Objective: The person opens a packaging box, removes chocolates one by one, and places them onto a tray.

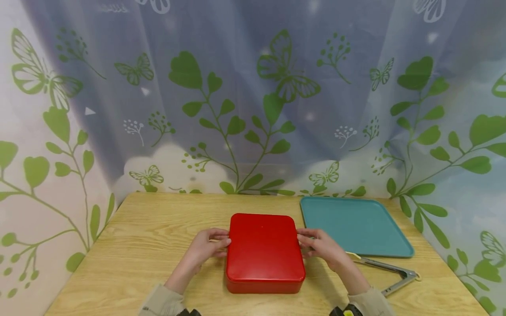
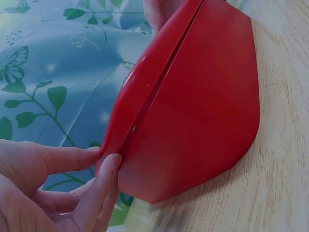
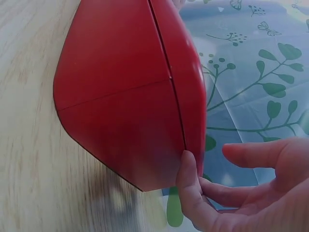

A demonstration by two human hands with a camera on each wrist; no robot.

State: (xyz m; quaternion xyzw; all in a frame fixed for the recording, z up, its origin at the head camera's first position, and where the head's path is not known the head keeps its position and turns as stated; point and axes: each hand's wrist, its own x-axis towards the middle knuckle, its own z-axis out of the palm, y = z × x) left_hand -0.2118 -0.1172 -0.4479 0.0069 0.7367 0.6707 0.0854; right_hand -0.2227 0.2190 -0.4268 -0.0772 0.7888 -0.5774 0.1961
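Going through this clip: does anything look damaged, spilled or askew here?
No spill shows. One oddity: in the right wrist view, a thin dark line crosses the box's side, breaking the plain red. Whether it's a scratch or seam, I can't tell. Nothing else stands out.

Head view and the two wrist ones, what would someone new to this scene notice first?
Most likely the bright red box at the front middle of the wooden table, with the left hand and right hand touching opposite sides of it. Next might come the teal tray towards the table's right rear, with metal tongs in front of it, and the leaf-and-butterfly curtain behind.
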